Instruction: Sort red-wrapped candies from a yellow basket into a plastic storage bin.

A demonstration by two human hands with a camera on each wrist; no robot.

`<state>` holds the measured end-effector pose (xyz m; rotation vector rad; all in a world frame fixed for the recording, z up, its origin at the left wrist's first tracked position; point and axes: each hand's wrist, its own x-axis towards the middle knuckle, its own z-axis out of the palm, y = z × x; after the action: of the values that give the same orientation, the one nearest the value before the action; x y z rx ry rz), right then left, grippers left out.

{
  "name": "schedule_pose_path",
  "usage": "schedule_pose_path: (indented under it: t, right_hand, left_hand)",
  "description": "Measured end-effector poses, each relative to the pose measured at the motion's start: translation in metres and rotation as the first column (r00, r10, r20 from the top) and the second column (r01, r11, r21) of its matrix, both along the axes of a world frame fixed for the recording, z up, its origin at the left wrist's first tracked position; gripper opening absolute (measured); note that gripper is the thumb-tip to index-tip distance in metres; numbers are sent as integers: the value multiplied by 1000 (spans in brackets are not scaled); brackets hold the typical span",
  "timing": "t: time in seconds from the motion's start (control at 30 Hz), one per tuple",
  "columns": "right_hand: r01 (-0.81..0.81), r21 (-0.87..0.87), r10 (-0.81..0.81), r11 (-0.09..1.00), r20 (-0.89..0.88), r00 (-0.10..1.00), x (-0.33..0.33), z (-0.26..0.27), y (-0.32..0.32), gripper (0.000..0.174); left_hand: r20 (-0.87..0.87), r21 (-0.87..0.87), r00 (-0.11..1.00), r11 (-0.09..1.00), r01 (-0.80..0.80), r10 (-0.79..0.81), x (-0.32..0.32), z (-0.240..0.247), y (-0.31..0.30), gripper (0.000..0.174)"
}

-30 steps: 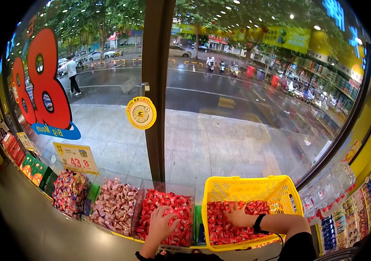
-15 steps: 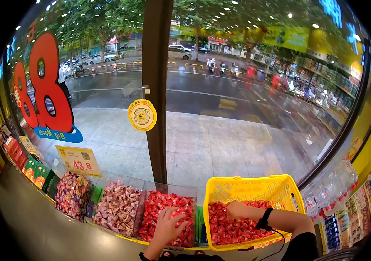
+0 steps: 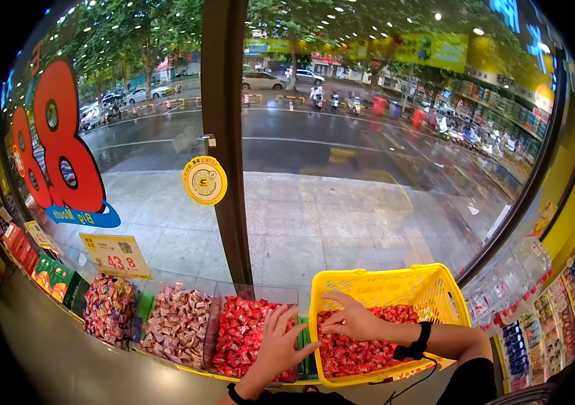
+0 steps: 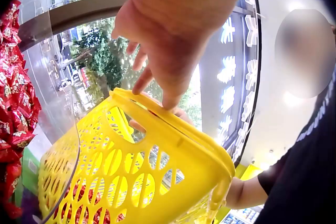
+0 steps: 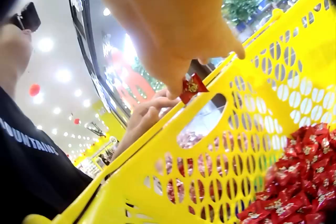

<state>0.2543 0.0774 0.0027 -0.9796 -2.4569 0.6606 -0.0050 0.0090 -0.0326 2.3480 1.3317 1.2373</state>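
Pinched between fingertips of the right hand (image 3: 355, 322): 1 red candy (image 5: 193, 87), above the red sweets (image 3: 361, 354) heaped in the yellow basket (image 3: 395, 283). Left hand (image 3: 279, 347) spread wide, fingertips touching the basket's left rim, beside the clear bin (image 3: 260, 295) of red candies. Further left, pink candies (image 3: 178, 324), then mixed candies (image 3: 106, 307) under a price card (image 3: 115, 255).

A grey counter (image 3: 44, 358) is carrying three clear bins (image 3: 280, 295): mixed candies (image 3: 108, 310), pink candies (image 3: 178, 324), red candies (image 3: 241, 334). A yellow basket (image 3: 382, 280) is sitting just right of them.
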Motion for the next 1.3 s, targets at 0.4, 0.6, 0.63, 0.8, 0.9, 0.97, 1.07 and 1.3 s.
schedule_pose_path:
  t: [0.4, 0.6, 0.63, 0.8, 0.9, 0.97, 1.07, 1.3]
  right_hand:
    - [-200, -156, 156, 967, -253, 955, -39, 29, -20, 19]
    - [-148, 39, 152, 988, -150, 977, -35, 31, -12, 17]
    - [-152, 63, 160, 986, -131, 978, -34, 32, -11, 17]
    - [-167, 64, 169, 984, -29, 985, -27, 26, -5, 20]
    - [-9, -64, 17, 998, 122, 992, -14, 19, 7, 25]
    - [-3, -161, 43, 987, 244, 969, 3, 10, 28, 34]
    - [-13, -241, 138, 970, 508, 850, 33, -25, 51, 42]
    - [183, -356, 220, 916, 830, 512, 43, -107, 20, 47]
  left_hand:
    - [185, 61, 980, 996, 64, -75, 12, -9, 1, 34]
    - [138, 105, 989, 993, -61, 46, 4, -6, -7, 25]
    - [131, 118, 989, 990, -78, 63, 0, -6, -8, 26]
    - [102, 161, 984, 974, -160, 145, -15, -5, -8, 26]
    - [79, 128, 969, 962, -242, 234, -34, -20, 1, 22]
    - [44, 115, 952, 945, -306, 303, -46, -37, 6, 19]
    - [-58, 65, 935, 936, -346, 350, -58, -67, 10, 19]
    - [-220, -28, 883, 902, -431, 415, -60, -96, 9, 30]
